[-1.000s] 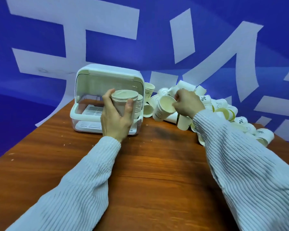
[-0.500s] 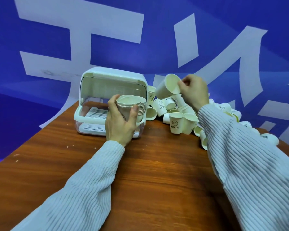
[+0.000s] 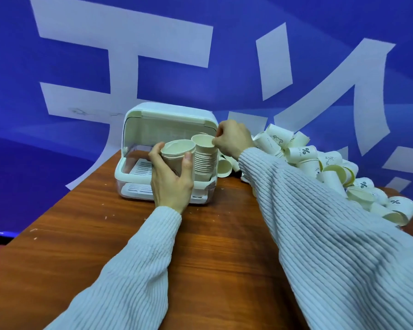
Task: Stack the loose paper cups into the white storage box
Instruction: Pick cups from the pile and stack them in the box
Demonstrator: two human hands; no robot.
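Head view, landmark: the white storage box (image 3: 138, 129) stands at the far left part of the wooden desk (image 3: 86, 246), its lid swung up and its front open toward the person.
Head view, left hand: the left hand (image 3: 171, 178) is in front of the box's open side, thumb and fingers curled round a short nest of cups (image 3: 177, 153), which it holds upright at the box's front rim.
Head view, tall stack: a taller stack of cups (image 3: 204, 160) stands upright in the right-hand part of the box, just right of the nest in the left hand; the two look to be touching or nearly so.
Head view, right hand: the right hand (image 3: 233, 140) is above the right end of the box, fingertips pinching the rim of the top cup (image 3: 203, 141) that sits on the tall stack.
Head view, loose cups: a heap of loose paper cups (image 3: 320, 163) lies on the desk to the right of the box, stretching away toward the desk's right edge; most lie on their sides, some printed with a percent sign.
Head view, sleeves: both arms wear pale ribbed sleeves (image 3: 332, 246); the right one crosses in front of the near part of the heap.
Head view, behind the box: a blue backdrop (image 3: 224, 55) with large white strokes.
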